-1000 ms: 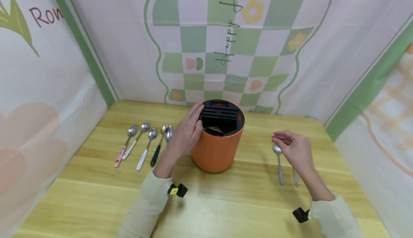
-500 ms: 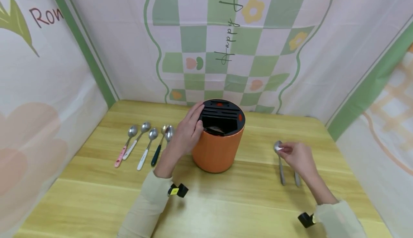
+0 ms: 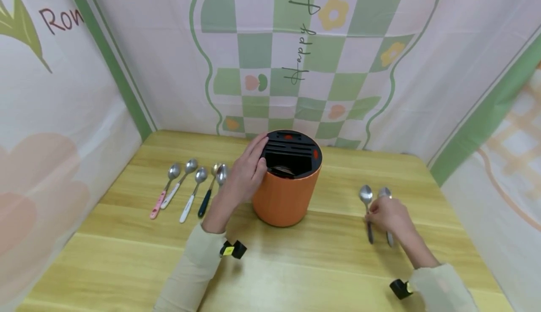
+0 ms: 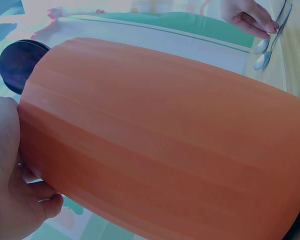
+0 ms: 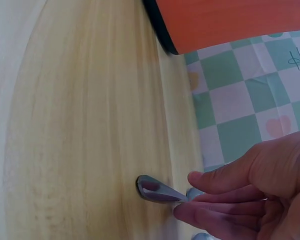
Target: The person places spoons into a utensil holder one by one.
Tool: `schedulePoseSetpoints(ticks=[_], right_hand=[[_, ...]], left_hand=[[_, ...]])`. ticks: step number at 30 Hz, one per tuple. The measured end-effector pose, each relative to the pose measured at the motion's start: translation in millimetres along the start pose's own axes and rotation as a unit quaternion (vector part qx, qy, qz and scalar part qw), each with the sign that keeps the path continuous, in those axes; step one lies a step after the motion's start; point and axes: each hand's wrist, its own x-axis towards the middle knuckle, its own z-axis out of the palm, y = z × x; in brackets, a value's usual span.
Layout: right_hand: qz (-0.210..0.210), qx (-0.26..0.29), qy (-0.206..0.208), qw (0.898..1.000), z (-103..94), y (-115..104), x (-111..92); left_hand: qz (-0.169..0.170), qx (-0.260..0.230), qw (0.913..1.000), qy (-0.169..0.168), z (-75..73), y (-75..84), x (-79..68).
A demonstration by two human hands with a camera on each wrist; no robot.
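An orange knife block [image 3: 285, 201] with a black slotted top [image 3: 291, 147] stands upright mid-table. My left hand [image 3: 247, 168] rests on its upper left side, fingertips at the rim; in the left wrist view, the orange body [image 4: 160, 135] fills the middle. To the right, my right hand [image 3: 390, 215] pinches the handle of a metal spoon [image 3: 366, 194], its handle end [image 5: 152, 188] showing past the fingers in the right wrist view. A second metal spoon [image 3: 385, 192] lies just right of it, partly hidden by the hand.
Several spoons lie in a loose row at left: one pink-handled [image 3: 157, 205], white-handled ones [image 3: 186, 208] and a dark-handled one [image 3: 204, 204]. My left forearm partly covers another metal spoon [image 3: 221, 175]. Printed cloth [image 3: 169, 67] walls the wooden table [image 3: 127, 260] at the back and sides.
My right hand has come down and toward me, from beside the left-hand spoon's bowl to its handle. The second spoon's bowl now shows. My left hand and the knife block stay put.
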Motion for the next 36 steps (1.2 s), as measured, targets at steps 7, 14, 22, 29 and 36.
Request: schedulePoseSetpoints(ticks=[7,14,22,29,36], right_hand=[[-0.014,-0.03,0.009,0.999,4.9,-1.1,1.6],[0.033,-0.041,-0.013,0.999,6.4,-7.5,5.0],[0.069,-0.044,-0.041,0.996,7.7,-5.6,10.0],[0.05,0.003,-0.046,0.998,8.7,4.6,11.8],[0.06,0.063,-0.049,0.995,8.7,5.5,9.7]], left_hand=[[0.002,-0.002,1.0,0.003,0.0,-0.2,-0.7],[0.003,0.002,1.0,-0.003,-1.3,1.5,0.1],[-0.001,0.002,1.0,-0.008,-0.9,2.0,0.0],[-0.004,0.001,0.9999,-0.01,-1.9,1.9,0.1],[-0.004,0.003,0.9999,-0.01,-0.8,0.8,-0.3]])
